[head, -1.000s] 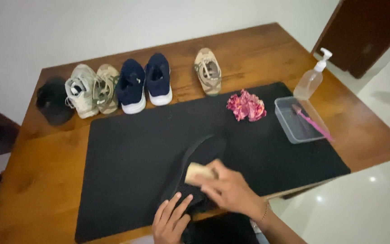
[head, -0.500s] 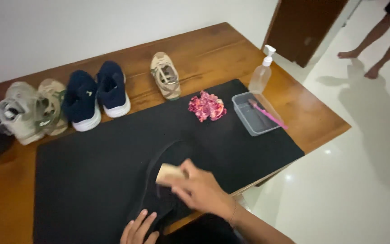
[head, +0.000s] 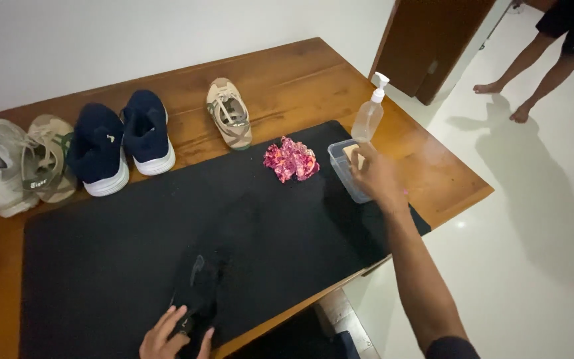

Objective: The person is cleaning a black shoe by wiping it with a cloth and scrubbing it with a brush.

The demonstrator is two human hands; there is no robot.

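Note:
A black shoe (head: pixel 215 266) lies on its side on the black mat (head: pixel 101 259), near the table's front edge. My left hand (head: pixel 167 336) rests on its heel end, fingers spread. My right hand (head: pixel 378 176) is stretched out over the clear plastic tub (head: pixel 339 166) at the mat's right end, gripping a small wooden brush (head: pixel 352 155) that dips into the tub. A red-pink crumpled cloth (head: pixel 291 160) lies just left of the tub.
A clear pump bottle (head: pixel 369 114) stands behind the tub. Along the wooden table's (head: pixel 280 80) back sit a tan sneaker (head: pixel 229 113), a navy pair (head: pixel 119 143) and a beige pair (head: pixel 18 166). A person's bare legs (head: pixel 533 73) stand on the white floor at the upper right, by a brown door.
My right hand has lifted the brush off the black shoe and carried it right to the tub. The left hand stays on the shoe. The view has swung right.

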